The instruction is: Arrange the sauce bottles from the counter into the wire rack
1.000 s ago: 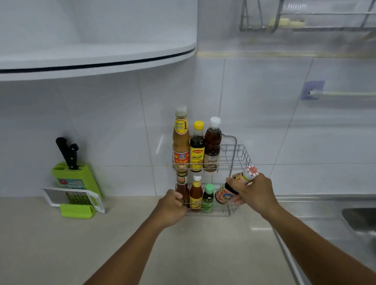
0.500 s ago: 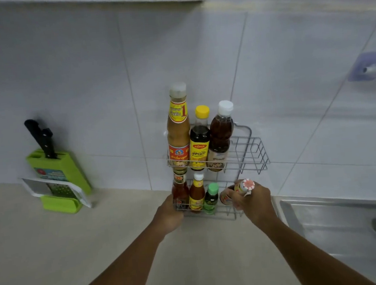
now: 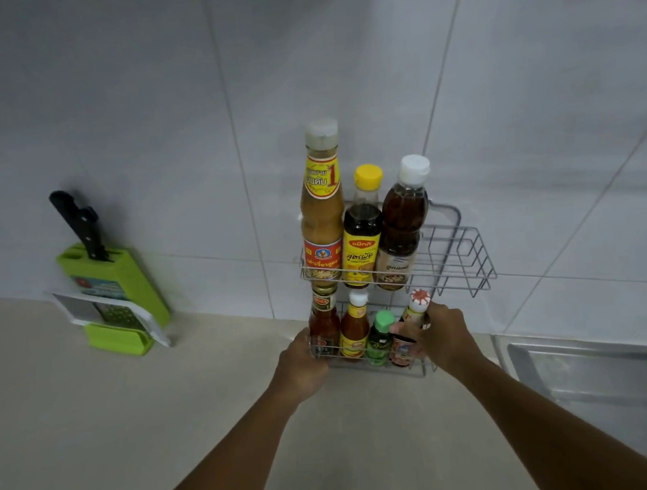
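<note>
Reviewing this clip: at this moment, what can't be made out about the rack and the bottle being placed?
- Head view: whether the red-and-white-capped bottle rests on the lower shelf; the right hand covers its side and base.
- The wire rack's lower left corner: the left hand hides it, so the grip there is unclear.
- Labels on the lower bottles: too small and blurred to read.
- The sink: cut off at the right edge.

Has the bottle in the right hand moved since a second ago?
Yes. The bottle in the right hand went from tilted outside the wire rack to nearly upright in its lower tier, beside the green-capped bottle.
</note>
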{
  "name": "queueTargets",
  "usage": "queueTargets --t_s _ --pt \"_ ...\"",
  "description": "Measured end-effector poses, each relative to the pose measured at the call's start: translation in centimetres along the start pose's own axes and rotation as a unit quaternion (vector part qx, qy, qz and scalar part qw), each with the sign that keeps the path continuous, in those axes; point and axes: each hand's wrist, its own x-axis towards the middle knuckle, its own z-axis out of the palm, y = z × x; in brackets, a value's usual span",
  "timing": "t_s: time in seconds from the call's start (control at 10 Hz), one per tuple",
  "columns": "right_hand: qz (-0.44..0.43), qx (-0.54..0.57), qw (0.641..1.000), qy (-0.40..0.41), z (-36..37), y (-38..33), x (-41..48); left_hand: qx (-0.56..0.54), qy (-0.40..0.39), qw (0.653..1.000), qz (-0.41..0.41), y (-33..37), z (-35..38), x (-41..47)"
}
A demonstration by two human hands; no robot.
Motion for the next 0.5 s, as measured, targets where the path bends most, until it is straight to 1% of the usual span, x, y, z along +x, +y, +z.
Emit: queueTargets --t_s 0.1,0.3,0.4,0.5 --pt "0.007 -0.013 1.0 -0.004 0.0 0.0 -0.1 0.002 -0.001 1.0 0.008 0.2 -0.1 -0.2" --pt "-0.014 -0.045 0.999 -0.014 -0.4 -0.3 -1.8 -0.009 -0.021 1.0 0.014 0.5 -0.6 -1.5" --pt "0.003 -0.045 0.999 -0.007 -0.6 -0.5 -2.8 -0.001 -0.037 0.999 0.002 0.3 -1.2 -2.4" --pt "0.033 -0.057 0.998 0.02 -1.1 -1.8 -5.9 0.05 -0.091 0.994 -0.011 0.5 -2.8 -4.6"
